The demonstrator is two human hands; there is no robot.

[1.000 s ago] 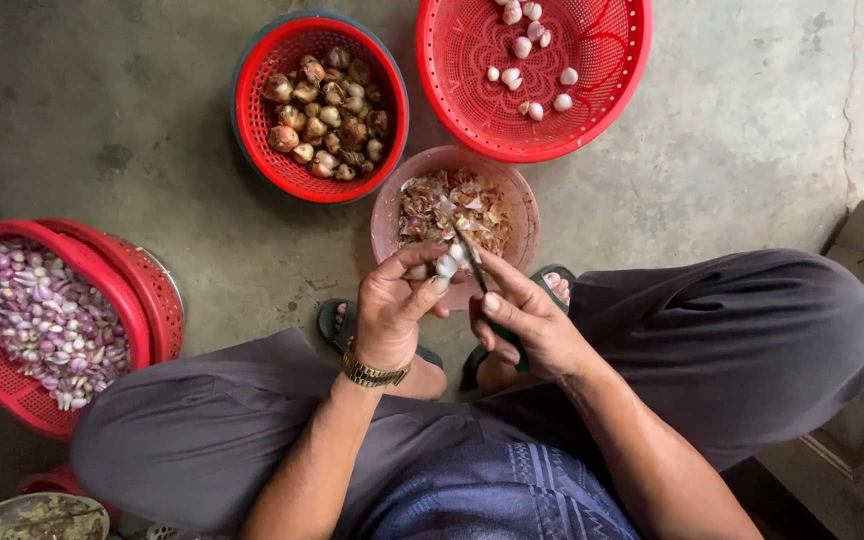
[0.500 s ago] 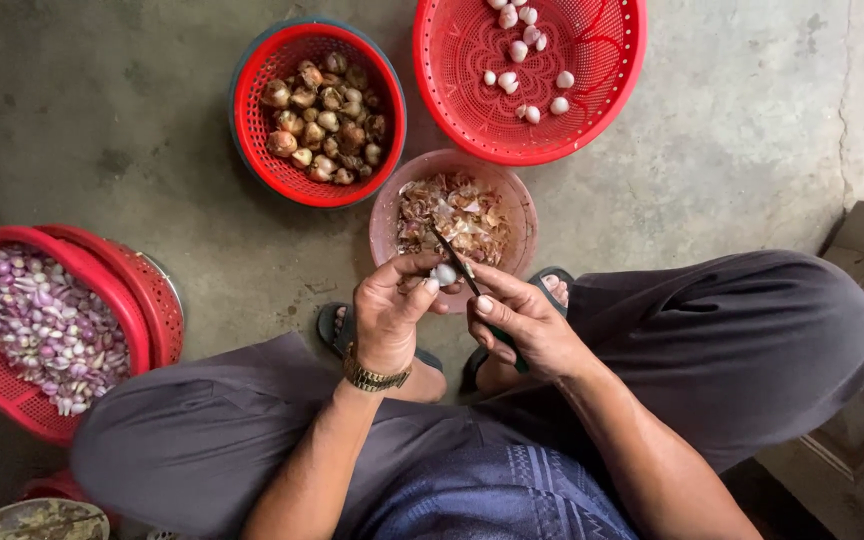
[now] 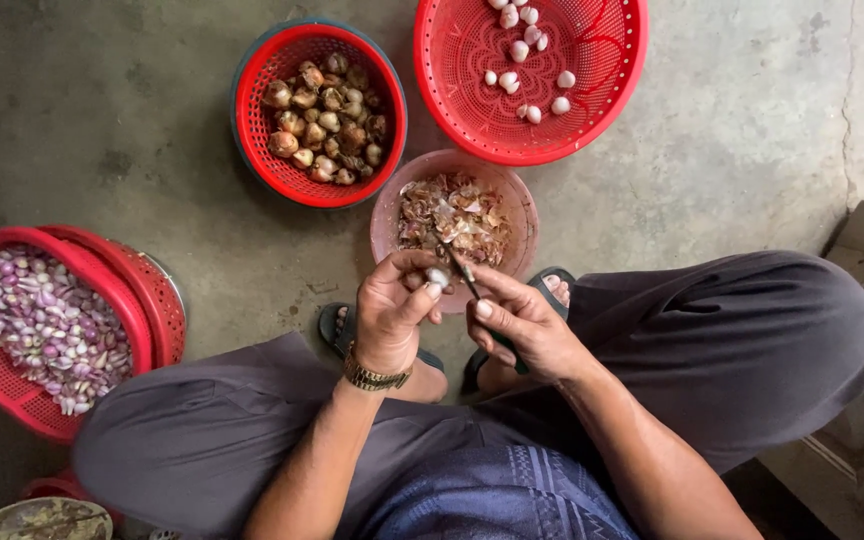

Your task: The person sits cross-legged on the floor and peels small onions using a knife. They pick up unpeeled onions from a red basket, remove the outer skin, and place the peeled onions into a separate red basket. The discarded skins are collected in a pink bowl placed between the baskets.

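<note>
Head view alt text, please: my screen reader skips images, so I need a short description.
Seen from above, a squatting person's left hand holds a small bulb while the right hand works a knife on it, over a pink bowl of peelings. Around it on the concrete floor stand red baskets of unpeeled bulbs, peeled white bulbs and purple pieces.

A home yard or back kitchen: bare concrete floor [image 3: 132,110], red plastic baskets [image 3: 620,95] of shallots.
</note>
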